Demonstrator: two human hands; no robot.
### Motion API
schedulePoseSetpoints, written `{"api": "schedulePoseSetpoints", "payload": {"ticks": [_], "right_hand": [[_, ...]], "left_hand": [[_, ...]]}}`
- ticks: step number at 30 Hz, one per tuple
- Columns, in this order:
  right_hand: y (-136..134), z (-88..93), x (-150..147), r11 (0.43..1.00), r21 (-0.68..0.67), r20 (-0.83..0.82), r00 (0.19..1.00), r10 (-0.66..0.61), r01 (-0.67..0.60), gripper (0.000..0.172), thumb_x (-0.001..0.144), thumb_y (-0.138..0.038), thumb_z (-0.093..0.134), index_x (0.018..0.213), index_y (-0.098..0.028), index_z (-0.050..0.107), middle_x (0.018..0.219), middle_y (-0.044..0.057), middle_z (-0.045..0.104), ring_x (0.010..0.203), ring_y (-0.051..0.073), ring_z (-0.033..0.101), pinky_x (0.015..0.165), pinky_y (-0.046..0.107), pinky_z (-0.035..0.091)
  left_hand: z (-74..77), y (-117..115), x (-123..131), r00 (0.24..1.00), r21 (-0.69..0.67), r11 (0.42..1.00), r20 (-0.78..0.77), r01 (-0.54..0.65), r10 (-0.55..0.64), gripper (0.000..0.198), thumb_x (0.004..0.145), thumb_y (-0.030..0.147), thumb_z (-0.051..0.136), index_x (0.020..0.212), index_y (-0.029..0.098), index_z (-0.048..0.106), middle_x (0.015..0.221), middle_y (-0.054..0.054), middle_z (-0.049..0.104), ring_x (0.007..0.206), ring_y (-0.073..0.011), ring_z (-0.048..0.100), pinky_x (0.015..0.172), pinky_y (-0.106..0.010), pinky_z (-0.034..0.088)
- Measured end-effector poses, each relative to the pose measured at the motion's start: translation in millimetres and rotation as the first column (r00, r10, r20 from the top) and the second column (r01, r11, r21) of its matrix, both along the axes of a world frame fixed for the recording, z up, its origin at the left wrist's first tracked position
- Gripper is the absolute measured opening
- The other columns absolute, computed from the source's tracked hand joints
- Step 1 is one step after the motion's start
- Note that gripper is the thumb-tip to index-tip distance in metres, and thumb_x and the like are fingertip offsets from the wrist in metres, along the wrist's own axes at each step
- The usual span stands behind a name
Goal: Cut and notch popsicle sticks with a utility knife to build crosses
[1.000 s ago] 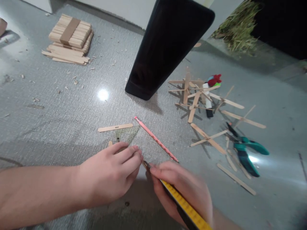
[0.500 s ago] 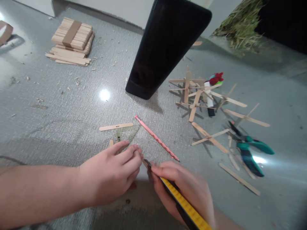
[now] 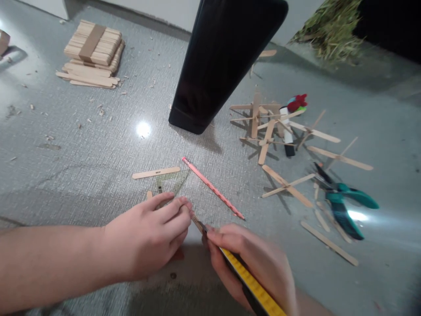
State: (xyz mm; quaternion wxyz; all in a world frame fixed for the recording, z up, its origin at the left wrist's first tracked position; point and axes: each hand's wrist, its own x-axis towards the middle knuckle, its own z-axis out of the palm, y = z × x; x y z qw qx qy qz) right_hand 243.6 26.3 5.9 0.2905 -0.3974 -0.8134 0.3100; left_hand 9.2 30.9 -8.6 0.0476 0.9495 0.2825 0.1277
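My right hand is wrapped round a yellow and black utility knife, its tip pointing at my left fingers. My left hand is closed in a pinch on a thin wooden craft stick, mostly hidden by the fingers; only a narrow brown edge shows at the knife tip. Just beyond the left fingers lie a clear green set square and a craft stick with a small dark slot or mark. A pink pencil lies slantwise ahead of both hands. An orange-brown piece peeks out beneath my left hand.
A dark upright tablet-like slab stands ahead. Bundled craft sticks lie at the far left. To the right are several crossed stick pieces, a white marker, green-handled pliers and a loose stick. Dry grass sits at the back.
Both hands hold nearly the same pose. The left hand has shifted slightly left, and a little more of the narrow brown edge shows between it and the knife. The view has shifted slightly.
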Motion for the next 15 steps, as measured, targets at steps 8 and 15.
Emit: {"api": "schedulePoseSetpoints", "payload": {"ticks": [8,15], "right_hand": [[6.3,0.8,6.1,0.999,0.034,-0.019,1.0,-0.004,0.005,0.024,0.088,-0.009,0.06,0.106,-0.024,0.06,0.075,-0.002,0.072,0.058,0.01,0.069,0.059,0.015,0.056],[7.2,-4.0,4.2,1.0,0.004,-0.023,1.0,0.003,-0.003,0.026,0.088,-0.008,0.06,0.107,-0.025,0.06,0.078,-0.002,0.073,0.061,0.009,0.07,0.06,0.015,0.057]], "left_hand": [[1.5,0.9,-0.2,1.0,0.006,1.0,-0.015,0.009,-0.009,0.043,0.094,0.044,0.061,0.116,0.008,0.071,0.125,-0.011,0.067,0.121,-0.0292,0.059,0.106,-0.044,0.047],[2.0,-1.5,3.0,0.999,0.044,0.999,-0.043,-0.011,0.013,0.043,0.095,0.042,0.06,0.119,0.008,0.071,0.128,-0.013,0.067,0.121,-0.0291,0.059,0.107,-0.044,0.046]]}}
